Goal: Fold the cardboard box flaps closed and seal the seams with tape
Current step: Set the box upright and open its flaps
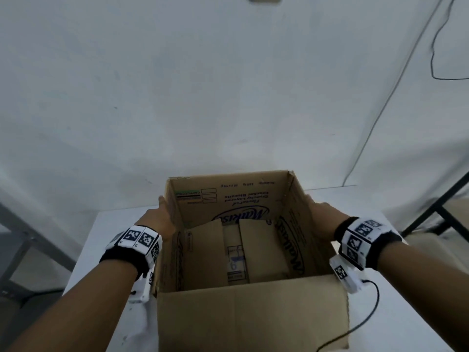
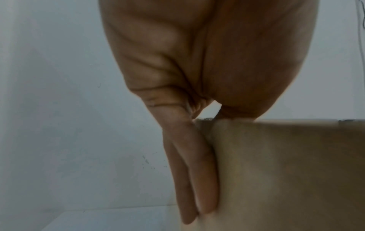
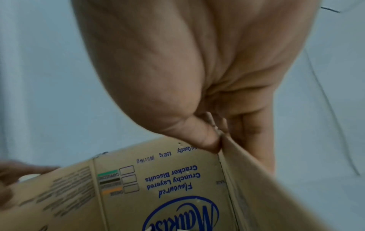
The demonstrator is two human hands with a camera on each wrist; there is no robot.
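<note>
- Both hands bear on the cardboard box point(image 1: 251, 308), one on each outer side: the left hand point(image 1: 158, 217) lies flat on the left wall with straight fingers point(image 2: 205, 179) pressed together down the outside and its thumb hooked over the top edge.
- Right hand point(image 1: 321, 214) is on the box's opposite wall; in the right wrist view its thumb point(image 3: 199, 134) sits inside the rim and its fingers run down the outside, pinching the wall, though blur makes the firmness of that grip hard to judge.
- Box stands open on the white table point(image 1: 101, 252), just in front of the person, its inside printed and its bottom flaps point(image 1: 261, 250) lying loose.
- No tape shows in any view.
- To do this step well, I judge: steady and square the box first, then fold opposite flaps in pairs so the edges meet along a straight centre seam.
</note>
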